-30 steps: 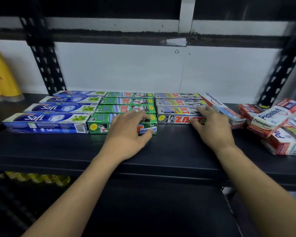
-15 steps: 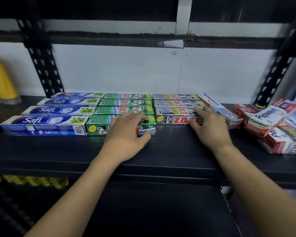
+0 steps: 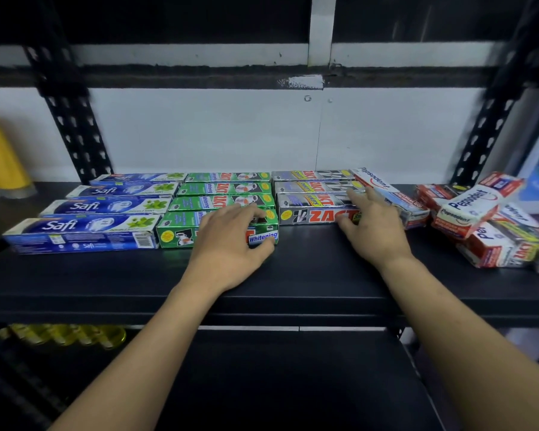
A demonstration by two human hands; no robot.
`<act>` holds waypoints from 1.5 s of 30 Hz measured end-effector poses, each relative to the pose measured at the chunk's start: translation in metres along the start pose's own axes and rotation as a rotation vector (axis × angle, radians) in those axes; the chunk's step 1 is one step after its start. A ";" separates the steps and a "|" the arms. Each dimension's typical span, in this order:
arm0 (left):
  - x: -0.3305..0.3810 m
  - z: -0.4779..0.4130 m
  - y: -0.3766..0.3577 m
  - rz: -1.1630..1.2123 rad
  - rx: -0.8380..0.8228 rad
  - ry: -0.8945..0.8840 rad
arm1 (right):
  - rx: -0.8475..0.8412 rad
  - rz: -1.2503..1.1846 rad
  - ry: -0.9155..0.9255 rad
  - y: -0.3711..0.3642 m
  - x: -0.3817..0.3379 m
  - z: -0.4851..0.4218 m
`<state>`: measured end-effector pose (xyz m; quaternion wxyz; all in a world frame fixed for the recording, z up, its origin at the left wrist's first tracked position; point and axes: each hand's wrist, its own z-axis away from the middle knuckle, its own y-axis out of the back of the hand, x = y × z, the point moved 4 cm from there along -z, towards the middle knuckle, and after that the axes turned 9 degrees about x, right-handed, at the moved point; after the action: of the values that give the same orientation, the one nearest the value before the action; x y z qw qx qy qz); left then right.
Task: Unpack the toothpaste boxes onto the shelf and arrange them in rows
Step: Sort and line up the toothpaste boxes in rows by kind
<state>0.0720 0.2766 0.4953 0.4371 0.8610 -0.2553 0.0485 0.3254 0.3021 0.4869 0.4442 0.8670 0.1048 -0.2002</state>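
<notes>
A black shelf [image 3: 308, 275] is seen from above, with toothpaste boxes laid flat on it in neat columns running from the front edge to the white back wall; at the left, four blue Safi boxes [image 3: 106, 206] are lined up one behind another; just beside them, four green Zact boxes [image 3: 224, 188] are set in the same way; next to these, silver Zact boxes [image 3: 311, 185] are ranged, three of which can be counted.

The left hand [image 3: 227, 247] is laid over the right part of the front green box [image 3: 181, 231]; its fingers are curved over the top and the thumb is pressed to the front face near the right end, so the box is held between them. The right hand [image 3: 374, 228] is rested on the right end of the front silver box [image 3: 308, 214]; its fingers are spread and nearly straight, nothing being clasped.

A white and red Pepsodent box [image 3: 377, 185] is lying aslant against the right side of the silver column, just behind the right hand; further right, a loose heap of Pepsodent boxes [image 3: 479, 219] is piled at odd angles.

A yellow pack [image 3: 0, 157] is seen at the far left edge; yellow bottles [image 3: 69, 334] are glimpsed on the level below.
</notes>
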 end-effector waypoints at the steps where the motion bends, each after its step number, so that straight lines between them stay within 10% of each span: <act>1: 0.001 0.000 0.001 -0.005 0.000 -0.004 | 0.020 -0.026 -0.002 0.003 -0.002 0.002; 14: 0.051 0.001 -0.003 -0.142 -0.069 -0.306 | 0.500 0.082 0.189 0.117 0.017 0.056; 24: 0.119 0.003 -0.072 0.077 -0.459 -0.177 | 0.143 0.191 -0.075 0.115 0.079 0.036; 37: 0.118 0.004 -0.067 0.099 -0.460 -0.157 | 0.012 -0.295 -0.011 0.109 0.084 -0.020; 45: 0.117 0.004 -0.067 0.115 -0.450 -0.149 | -0.042 -0.058 -0.003 0.108 0.083 -0.021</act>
<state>0.2046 0.2599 0.4805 0.5943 0.7273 -0.3399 -0.0485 0.4436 0.2569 0.5400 0.4566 0.8537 0.1337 -0.2120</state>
